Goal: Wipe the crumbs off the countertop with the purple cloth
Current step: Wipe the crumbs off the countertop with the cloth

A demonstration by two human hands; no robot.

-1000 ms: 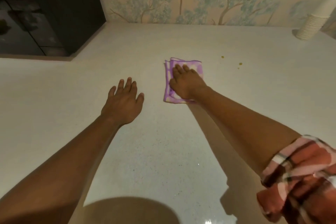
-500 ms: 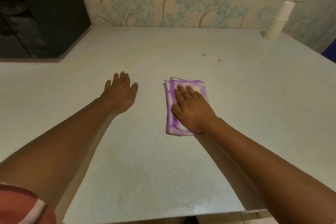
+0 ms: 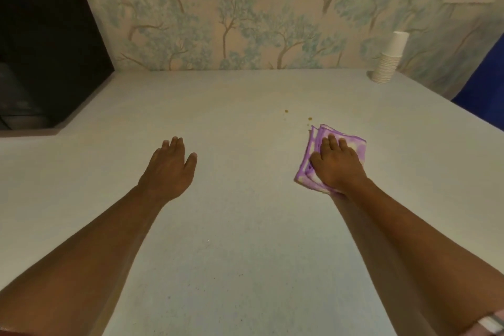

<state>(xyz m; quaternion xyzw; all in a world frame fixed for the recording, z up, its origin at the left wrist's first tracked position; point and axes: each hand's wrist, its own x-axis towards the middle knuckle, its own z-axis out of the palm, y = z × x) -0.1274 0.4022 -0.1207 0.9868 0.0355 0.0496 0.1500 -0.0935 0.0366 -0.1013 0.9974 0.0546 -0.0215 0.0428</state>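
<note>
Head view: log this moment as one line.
right hand flat on cloth | left hand flat on countertop | crumbs just beyond cloth, unwiped | cups far right

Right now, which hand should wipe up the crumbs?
The right hand. It lies flat on the cloth, and the crumbs sit just past the cloth's far corner. The left hand rests bare on the counter, farther away.
</note>
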